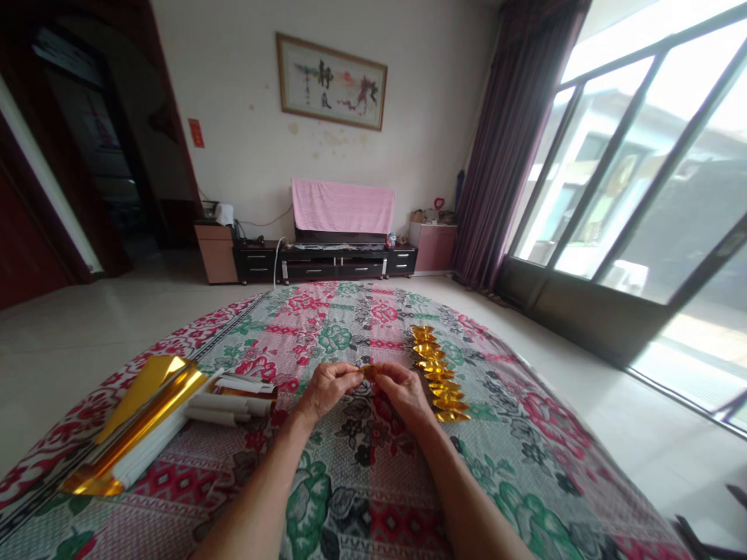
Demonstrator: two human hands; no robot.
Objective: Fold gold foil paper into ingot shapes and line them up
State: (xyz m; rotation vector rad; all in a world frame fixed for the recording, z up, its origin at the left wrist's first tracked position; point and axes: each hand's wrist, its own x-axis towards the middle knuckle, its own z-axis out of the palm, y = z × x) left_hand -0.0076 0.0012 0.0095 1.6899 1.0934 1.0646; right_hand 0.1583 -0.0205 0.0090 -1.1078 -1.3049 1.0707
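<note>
Between the fingertips of both hands is a small piece of folded gold foil paper (369, 373), held above the patterned cloth. My left hand (332, 387) pinches its left end, and my right hand (402, 389) pinches the right end. Fingers cover much of the piece, so its full shape is hidden. Just right of my right hand, several folded gold paper ingots (439, 375) lie in a slanting row. To the left are a stack of gold foil sheets (145, 420), partly curled with white undersides, and several rolled paper tubes (230, 406), white outside.
A flowered red, green and grey cloth (350, 490) covers the round surface before me. Beyond it stand a low black cabinet (332, 268) and a pink cloth (344, 206) draped over something. A glazed door (618, 171) is at right.
</note>
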